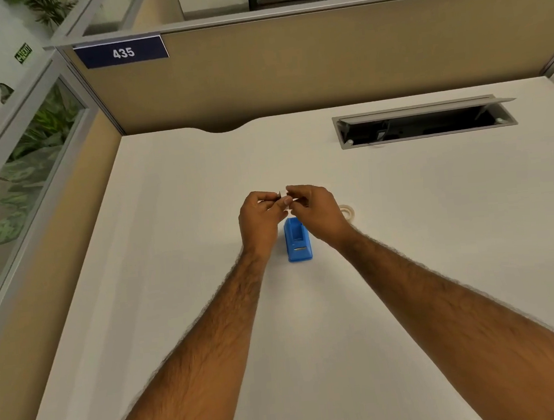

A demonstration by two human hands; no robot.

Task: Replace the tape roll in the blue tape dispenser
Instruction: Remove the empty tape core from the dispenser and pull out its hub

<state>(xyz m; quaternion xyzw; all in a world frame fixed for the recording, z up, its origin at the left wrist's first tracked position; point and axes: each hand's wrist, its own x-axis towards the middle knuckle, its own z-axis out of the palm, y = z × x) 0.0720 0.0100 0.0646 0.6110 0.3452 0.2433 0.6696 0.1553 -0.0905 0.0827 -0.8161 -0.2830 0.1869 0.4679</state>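
Observation:
The blue tape dispenser [298,241] stands on the white desk [179,252], its roll cradle bare. Just above it, my left hand [260,221] and my right hand [316,211] meet, fingers pinched together on a small object [284,198] with a dark part and a whitish part; most of it is hidden by the fingers, so I cannot tell exactly what it is. A pale tape roll [348,211] lies flat on the desk just right of my right hand, partly hidden behind my wrist.
A cable hatch [425,123] with its lid raised is set into the desk at the back right. Tan cubicle partitions [290,68] close the back and left sides. A glass panel with plants behind it is at the far left.

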